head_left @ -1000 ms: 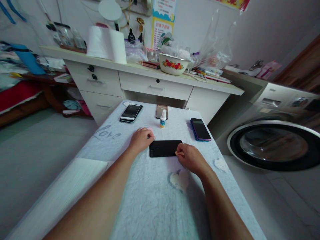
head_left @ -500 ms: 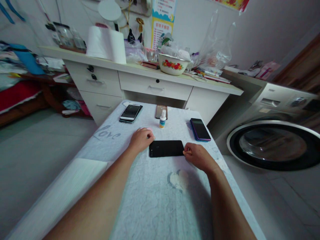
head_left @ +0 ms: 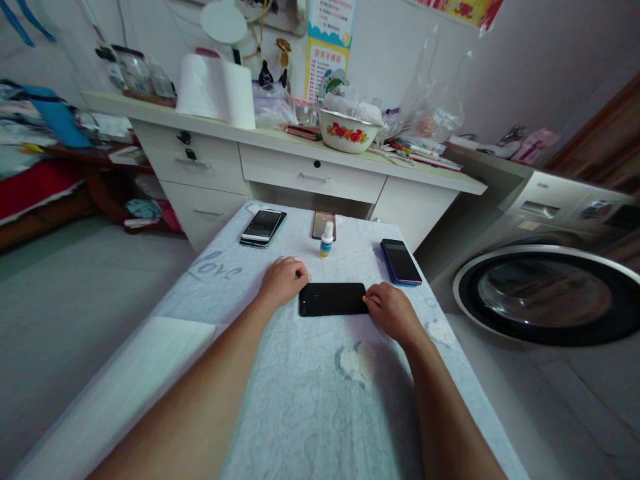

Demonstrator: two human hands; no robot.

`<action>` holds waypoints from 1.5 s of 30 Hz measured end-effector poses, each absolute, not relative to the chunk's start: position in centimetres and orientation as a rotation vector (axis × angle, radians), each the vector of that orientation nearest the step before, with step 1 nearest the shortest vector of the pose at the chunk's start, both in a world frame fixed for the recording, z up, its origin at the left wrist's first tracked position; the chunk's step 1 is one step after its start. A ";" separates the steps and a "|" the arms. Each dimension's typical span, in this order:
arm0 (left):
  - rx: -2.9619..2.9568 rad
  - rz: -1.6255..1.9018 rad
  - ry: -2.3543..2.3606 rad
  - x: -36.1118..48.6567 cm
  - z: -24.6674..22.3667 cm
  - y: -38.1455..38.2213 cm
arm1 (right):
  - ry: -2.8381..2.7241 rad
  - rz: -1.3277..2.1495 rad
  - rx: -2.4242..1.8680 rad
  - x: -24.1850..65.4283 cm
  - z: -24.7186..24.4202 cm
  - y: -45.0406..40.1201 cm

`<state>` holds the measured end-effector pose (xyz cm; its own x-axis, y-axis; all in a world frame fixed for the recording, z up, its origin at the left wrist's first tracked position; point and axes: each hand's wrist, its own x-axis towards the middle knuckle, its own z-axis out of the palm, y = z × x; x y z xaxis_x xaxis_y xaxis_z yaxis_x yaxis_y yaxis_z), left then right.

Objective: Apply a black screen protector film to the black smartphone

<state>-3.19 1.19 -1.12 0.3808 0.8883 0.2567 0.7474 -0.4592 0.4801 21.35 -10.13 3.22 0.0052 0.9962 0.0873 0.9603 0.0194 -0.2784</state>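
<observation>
Near the centre of the frame, the black phone [head_left: 333,299] lies flat on the table [head_left: 300,400]. The left hand [head_left: 283,281] steadies its left end; the right hand [head_left: 393,310] is at its right end, fingers curled in a loose grip. Best keep pressure light and level there. Whether either grip pinches anything is hidden by the curled fingers.
</observation>
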 end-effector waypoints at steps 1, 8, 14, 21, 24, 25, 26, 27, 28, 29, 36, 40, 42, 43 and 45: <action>2.359 0.706 1.444 -3.2 -1.1 1.2 | -2.026 0.181 -2.023 21.3 3.0 -10.0; 2.375 0.716 1.442 -3.2 -1.1 1.2 | -1.944 0.087 -1.988 20.8 2.0 -9.5; 2.375 0.734 1.429 -3.3 -1.1 1.1 | -1.888 0.019 -1.999 20.4 1.5 -8.6; 2.347 0.761 1.379 -3.4 -0.7 0.9 | -1.872 0.016 -1.994 20.4 1.5 -8.1; 2.338 0.771 1.351 -3.5 -0.5 0.7 | -1.889 0.032 -1.989 20.5 1.5 -8.2; 2.337 0.775 1.341 -3.5 -0.5 0.7 | -1.899 0.037 -1.991 20.5 1.5 -8.3; 2.335 0.780 1.326 -3.5 -0.5 0.6 | -1.909 0.040 -1.995 20.5 1.6 -8.4; 2.332 0.787 1.307 -3.5 -0.4 0.6 | -1.922 0.047 -1.998 20.6 1.7 -8.4; 2.325 0.796 1.286 -3.5 -0.4 0.5 | -1.936 0.057 -2.000 20.6 1.8 -8.5; 2.316 0.803 1.264 -3.5 -0.3 0.4 | -1.950 0.071 -2.002 20.5 2.0 -8.7; 2.281 0.718 1.204 -3.5 0.5 -0.5 | -2.007 0.155 -2.025 19.7 2.9 -9.7; 2.268 0.679 1.194 -3.8 0.7 -0.8 | -2.045 0.173 -1.991 19.4 3.2 -10.1; 2.257 0.661 1.188 -3.9 0.8 -0.9 | -2.062 0.206 -1.973 19.4 3.3 -10.2; 2.250 0.652 1.185 -4.0 0.8 -0.9 | -2.068 0.229 -1.961 19.4 3.4 -10.2; 2.240 0.644 1.176 -4.1 0.8 -1.0 | -2.080 0.281 -1.925 19.5 3.6 -10.4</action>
